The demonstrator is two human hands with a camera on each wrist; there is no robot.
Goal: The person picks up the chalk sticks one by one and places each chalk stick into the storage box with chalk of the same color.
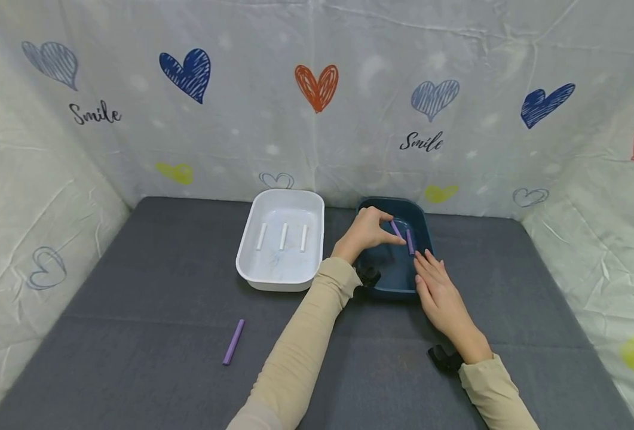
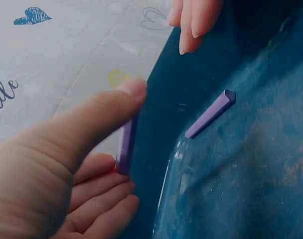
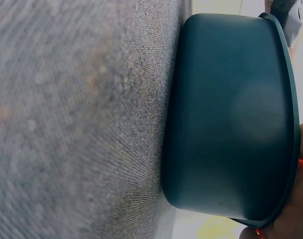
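Observation:
My left hand (image 1: 368, 232) pinches a slim purple stick (image 2: 125, 147) between thumb and fingers, over the dark blue tub (image 1: 394, 292). A second purple stick (image 2: 210, 114), faceted along its sides, lies inside that tub. Against the tub's right rim rests my right hand (image 1: 441, 295), its fingers straight. In the right wrist view the tub's outer wall (image 3: 231, 114) fills the middle, with only parts of the fingers showing at the edge. Another purple stick (image 1: 233, 342) lies on the grey cloth at the front left.
Left of the blue tub stands a white tub (image 1: 279, 276) holding three white sticks, one of them the middle stick (image 1: 283, 236). A grey cloth (image 1: 150, 298) covers the table. Behind hangs a pale curtain (image 1: 370, 48) printed with hearts.

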